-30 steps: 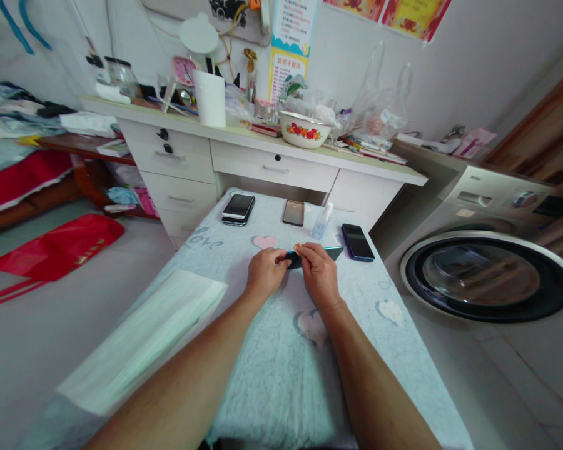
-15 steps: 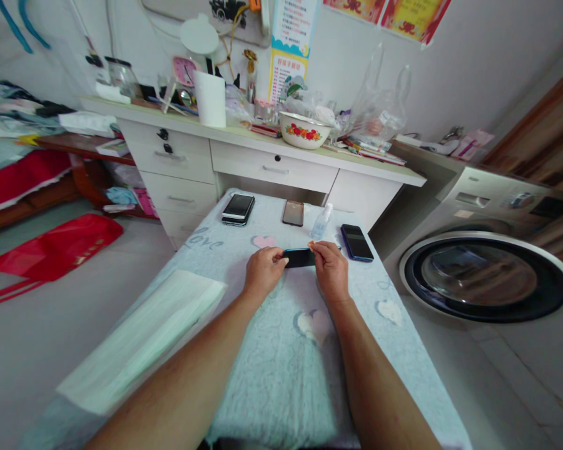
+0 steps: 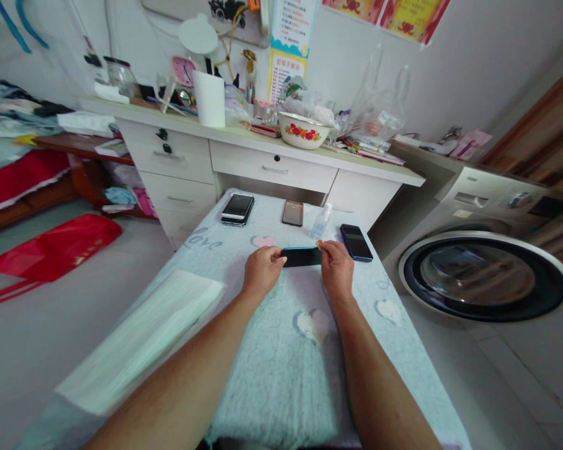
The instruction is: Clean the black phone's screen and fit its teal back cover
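A dark smartphone (image 3: 301,257) with a blue edge is held sideways above the table, its screen facing me. My left hand (image 3: 263,270) is closed on its left end, thumb on the screen side. At the right part of the upper edge, my right hand (image 3: 338,269) pinches with thumb and fingers. A tiny orange-brown spot shows at those fingertips; what it is, I cannot make out. Beyond the hands stand a clear spray bottle (image 3: 321,222) and a brownish translucent phone case (image 3: 293,213). Another phone (image 3: 356,242) in blue lies to the right.
Stacked phones (image 3: 238,208) lie at the table's far left corner. A folded pale cloth (image 3: 143,340) covers the left side of the tablecloth (image 3: 281,375). A white desk (image 3: 272,170) stands behind, a washing machine (image 3: 488,250) at the right. On the floor lies a red bag (image 3: 56,247).
My right hand has slid a little to the right along the phone's upper edge, baring more of the screen. My left hand and the phone have hardly moved.
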